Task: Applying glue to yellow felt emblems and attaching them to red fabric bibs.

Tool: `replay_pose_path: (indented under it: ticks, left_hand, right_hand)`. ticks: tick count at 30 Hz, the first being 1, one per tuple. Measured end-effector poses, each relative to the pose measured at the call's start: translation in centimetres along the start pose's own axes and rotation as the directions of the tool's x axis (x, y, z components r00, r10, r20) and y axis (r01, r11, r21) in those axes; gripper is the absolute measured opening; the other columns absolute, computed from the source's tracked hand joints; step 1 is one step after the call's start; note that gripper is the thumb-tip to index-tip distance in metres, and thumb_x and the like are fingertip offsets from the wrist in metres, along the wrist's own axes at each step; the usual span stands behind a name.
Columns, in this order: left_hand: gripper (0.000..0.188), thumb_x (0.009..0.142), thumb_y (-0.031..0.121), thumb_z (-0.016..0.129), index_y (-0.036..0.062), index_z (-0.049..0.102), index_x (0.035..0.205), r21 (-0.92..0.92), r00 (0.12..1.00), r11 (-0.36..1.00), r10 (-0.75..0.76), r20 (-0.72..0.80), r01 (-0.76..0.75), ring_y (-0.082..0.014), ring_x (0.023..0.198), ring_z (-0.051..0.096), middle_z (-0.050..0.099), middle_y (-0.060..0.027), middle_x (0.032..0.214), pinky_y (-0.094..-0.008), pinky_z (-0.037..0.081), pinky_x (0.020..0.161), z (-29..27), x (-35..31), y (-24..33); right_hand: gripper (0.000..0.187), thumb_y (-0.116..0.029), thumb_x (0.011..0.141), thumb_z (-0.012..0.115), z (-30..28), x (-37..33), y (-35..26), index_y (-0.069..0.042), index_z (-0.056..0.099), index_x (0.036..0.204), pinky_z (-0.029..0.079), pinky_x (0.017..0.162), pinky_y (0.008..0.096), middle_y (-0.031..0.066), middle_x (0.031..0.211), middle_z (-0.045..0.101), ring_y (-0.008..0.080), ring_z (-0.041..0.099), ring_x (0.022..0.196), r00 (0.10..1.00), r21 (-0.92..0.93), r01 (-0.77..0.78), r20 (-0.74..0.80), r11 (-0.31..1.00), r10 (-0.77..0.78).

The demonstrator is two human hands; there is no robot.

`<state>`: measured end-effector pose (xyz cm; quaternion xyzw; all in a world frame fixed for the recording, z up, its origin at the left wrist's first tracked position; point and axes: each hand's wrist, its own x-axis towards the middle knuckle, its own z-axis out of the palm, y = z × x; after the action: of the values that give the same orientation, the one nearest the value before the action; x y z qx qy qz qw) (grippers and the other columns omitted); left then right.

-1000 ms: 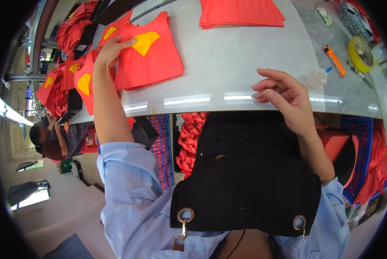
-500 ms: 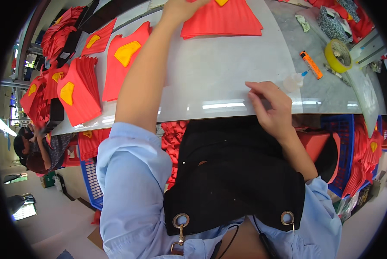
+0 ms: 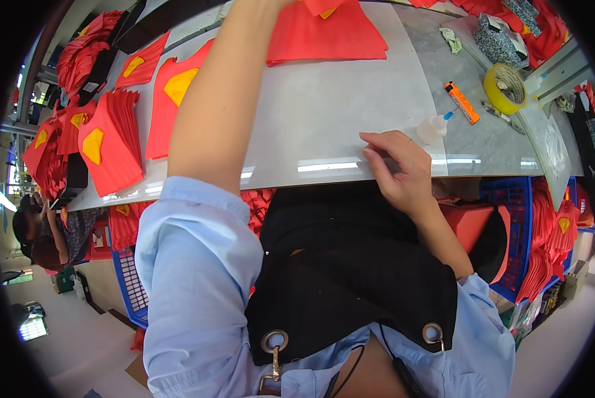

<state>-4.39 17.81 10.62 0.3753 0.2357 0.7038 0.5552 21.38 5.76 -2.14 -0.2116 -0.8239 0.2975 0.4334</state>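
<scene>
My left arm reaches to the far edge of the view, where only the base of my left hand shows and the fingers are cut off. Beside it lies a stack of red fabric pieces, with a red flap and a bit of yellow raised over its far end. My right hand rests at the table's near edge, loosely curled, thumb and forefinger apart, nothing in it. Near its knuckles stands a small clear bottle with a blue tip. Left of my arm lies a red vest-shaped piece with a yellow patch, partly covered by the forearm.
More red stacks with yellow patches lie on the left of the white tabletop. An orange tube-like item, a pen and a yellow tape roll lie at right. Blue baskets stand below. Another person sits far left.
My left hand has gone farther out at the far edge, and a red flap now shows raised over the stack. The whole view has shifted a little; the right hand keeps its pose.
</scene>
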Motion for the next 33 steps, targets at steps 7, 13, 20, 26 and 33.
replay_pose_path:
  ticks: [7, 13, 20, 26, 33]
  left_hand:
    - [0.066, 0.077, 0.03, 0.071, -0.0027, 0.044, 0.128, 0.108, 0.969, 0.992, -0.037, -0.245, 0.065, -0.0191, 0.113, 0.052, 0.058, -0.0093, 0.117, -0.0326, 0.041, 0.093, -1.3, -14.4, 1.0]
    - [0.045, 0.079, 0.011, 0.069, -0.0026, 0.052, 0.118, 0.468, 0.996, 0.88, -0.051, -0.066, 0.076, -0.0183, 0.1, 0.059, 0.061, -0.0088, 0.113, -0.0314, 0.046, 0.086, -1.4, -26.1, -4.0]
    - [0.03, 0.078, 0.011, 0.072, -0.0044, 0.061, 0.102, 0.448, 0.993, 0.887, -0.085, -0.081, 0.113, -0.0161, 0.087, 0.063, 0.066, -0.009, 0.097, -0.0292, 0.05, 0.079, 1.4, -27.2, -5.2]
    - [0.03, 0.078, 0.011, 0.072, -0.0041, 0.062, 0.102, 0.362, 0.984, 0.917, -0.131, -0.119, 0.166, -0.0151, 0.088, 0.062, 0.066, -0.0097, 0.097, -0.0285, 0.05, 0.079, 1.1, -27.4, -5.8]
    - [0.03, 0.078, 0.009, 0.071, -0.0042, 0.061, 0.103, 0.306, 0.977, 0.93, -0.172, -0.125, 0.203, -0.0154, 0.09, 0.062, 0.065, -0.0095, 0.1, -0.0292, 0.05, 0.08, 1.3, -27.8, -6.6]
  right_hand:
    - [0.023, 0.002, 0.08, 0.053, -1.4, 0.0, 0.7, 0.001, 0.062, 0.102, 0.047, 0.075, 0.0282, 0.0113, 0.089, 0.064, 0.0168, 0.061, 0.082, 0.993, 0.135, -0.106, -0.037, 0.985, 0.112]
    - [0.039, -0.014, 0.086, 0.059, -2.5, 1.3, 0.0, 0.006, 0.05, 0.119, 0.046, 0.087, 0.029, 0.0116, 0.105, 0.062, 0.0166, 0.06, 0.095, 0.755, 0.829, -0.558, 0.495, 0.024, 0.429]
    - [0.035, -0.009, 0.075, 0.071, -1.6, 0.4, -0.8, 0.003, 0.06, 0.107, 0.047, 0.084, 0.0274, 0.0081, 0.099, 0.065, 0.014, 0.061, 0.09, 0.776, 0.716, -0.622, 0.511, 0.316, 0.37]
    - [0.036, -0.011, 0.072, 0.073, -2.4, 0.2, -0.6, 0.003, 0.061, 0.104, 0.046, 0.083, 0.0277, 0.0073, 0.098, 0.066, 0.0145, 0.062, 0.088, 0.705, 0.653, -0.703, 0.585, 0.282, 0.401]
    - [0.026, -0.007, 0.074, 0.072, -2.8, -0.1, -1.2, 0.003, 0.065, 0.098, 0.048, 0.08, 0.0265, 0.0077, 0.093, 0.067, 0.0124, 0.062, 0.086, 0.742, 0.67, -0.668, 0.563, 0.324, 0.364]
